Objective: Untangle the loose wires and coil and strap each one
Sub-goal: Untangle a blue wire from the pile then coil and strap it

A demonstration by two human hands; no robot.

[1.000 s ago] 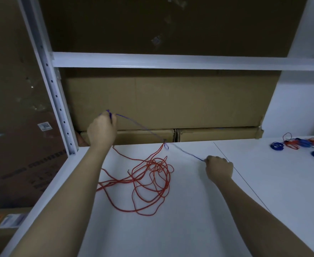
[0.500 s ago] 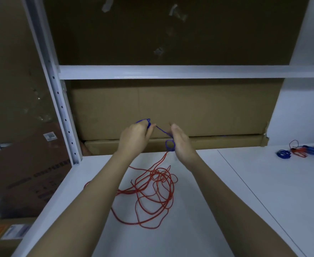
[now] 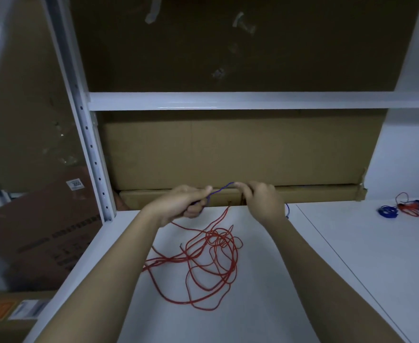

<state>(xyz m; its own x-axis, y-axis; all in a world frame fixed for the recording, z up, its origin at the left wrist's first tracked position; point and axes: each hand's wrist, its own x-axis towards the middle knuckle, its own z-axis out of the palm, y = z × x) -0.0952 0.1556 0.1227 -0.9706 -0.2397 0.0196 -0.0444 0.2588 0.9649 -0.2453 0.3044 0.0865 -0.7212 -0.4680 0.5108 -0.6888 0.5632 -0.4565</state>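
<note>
Blue wire (image 3: 222, 191) is stretching between your hands: your left hand (image 3: 186, 203) is gripping gathered loops, your right hand (image 3: 261, 198) is pinching the next length, likely feeding the coil. Red wire (image 3: 208, 258) is lying tangled on the desk (image 3: 351, 256) below them.

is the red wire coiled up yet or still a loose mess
Loose. The red wire sprawls in uneven overlapping loops on the white table, with no strap visible on it; neither hand touches it.
</note>
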